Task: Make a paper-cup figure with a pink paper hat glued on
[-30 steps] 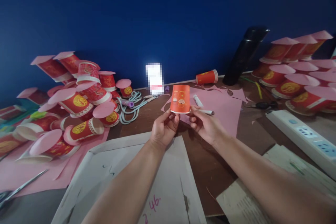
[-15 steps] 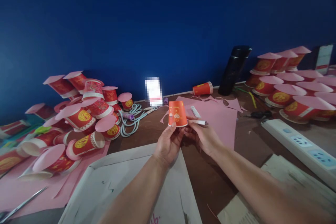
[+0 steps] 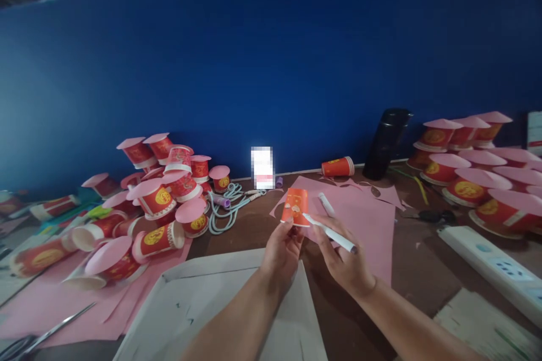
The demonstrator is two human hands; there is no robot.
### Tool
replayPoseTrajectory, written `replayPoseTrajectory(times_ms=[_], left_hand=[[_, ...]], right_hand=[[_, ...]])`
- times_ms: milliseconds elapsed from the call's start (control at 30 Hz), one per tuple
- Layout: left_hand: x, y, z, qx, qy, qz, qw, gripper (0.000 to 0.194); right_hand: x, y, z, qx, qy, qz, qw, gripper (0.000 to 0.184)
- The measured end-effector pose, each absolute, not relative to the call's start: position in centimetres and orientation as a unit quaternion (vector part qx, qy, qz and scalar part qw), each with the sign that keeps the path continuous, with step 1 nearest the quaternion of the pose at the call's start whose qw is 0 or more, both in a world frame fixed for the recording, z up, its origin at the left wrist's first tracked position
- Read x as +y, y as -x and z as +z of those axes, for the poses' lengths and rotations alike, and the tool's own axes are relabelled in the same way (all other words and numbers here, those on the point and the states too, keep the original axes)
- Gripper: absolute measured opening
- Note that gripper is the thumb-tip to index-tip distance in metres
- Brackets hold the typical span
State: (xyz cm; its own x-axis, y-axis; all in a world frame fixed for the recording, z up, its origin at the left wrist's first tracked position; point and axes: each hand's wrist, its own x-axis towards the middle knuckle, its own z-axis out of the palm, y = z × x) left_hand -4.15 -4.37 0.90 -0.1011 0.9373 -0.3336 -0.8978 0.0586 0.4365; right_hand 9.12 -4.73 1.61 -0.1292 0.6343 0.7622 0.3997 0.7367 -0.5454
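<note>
My left hand [image 3: 283, 249] pinches the rim of a small orange-red paper cup [image 3: 295, 206], held upside down above the table. My right hand [image 3: 342, 256] grips a white marker pen [image 3: 330, 233], its tip touching the cup's rim. Both hands hover over a pink paper sheet [image 3: 368, 220] with round holes cut in it. A second white pen [image 3: 326, 203] lies on that sheet, just past the cup.
At left lies a heap of red cups with pink paper lids [image 3: 156, 203]; more of them stand at right [image 3: 470, 169]. A black bottle [image 3: 386, 144], a lone red cup [image 3: 337, 167], a power strip [image 3: 491, 268], scissors [image 3: 46, 333], a coiled cord [image 3: 224, 208] and white cardboard [image 3: 203, 316] are around.
The camera has tilted upward, so hands and cup sit lower in view. My right hand now holds the marker against the cup's rim instead of steadying the cup.
</note>
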Motion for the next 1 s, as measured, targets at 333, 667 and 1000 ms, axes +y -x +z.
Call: replayPoseTrajectory(times_ms=[333, 667, 1000], left_hand=[[-4.4, 4.12, 0.93, 0.266, -0.06, 0.685, 0.675, 0.007], [-4.33, 4.24, 0.54, 0.276, -0.108, 0.677, 0.674, 0.006], [-4.35, 4.09, 0.91, 0.299, -0.099, 0.676, 0.666, 0.006]], right_hand=[[-4.6, -8.95, 1.4, -0.733, 0.382, 0.104, 0.553, 0.023], [-4.26, -8.94, 1.69, -0.737, 0.398, 0.119, 0.533, 0.02], [-4.13, -9.15, 1.1, -0.721, 0.413, 0.179, 0.526, 0.022]])
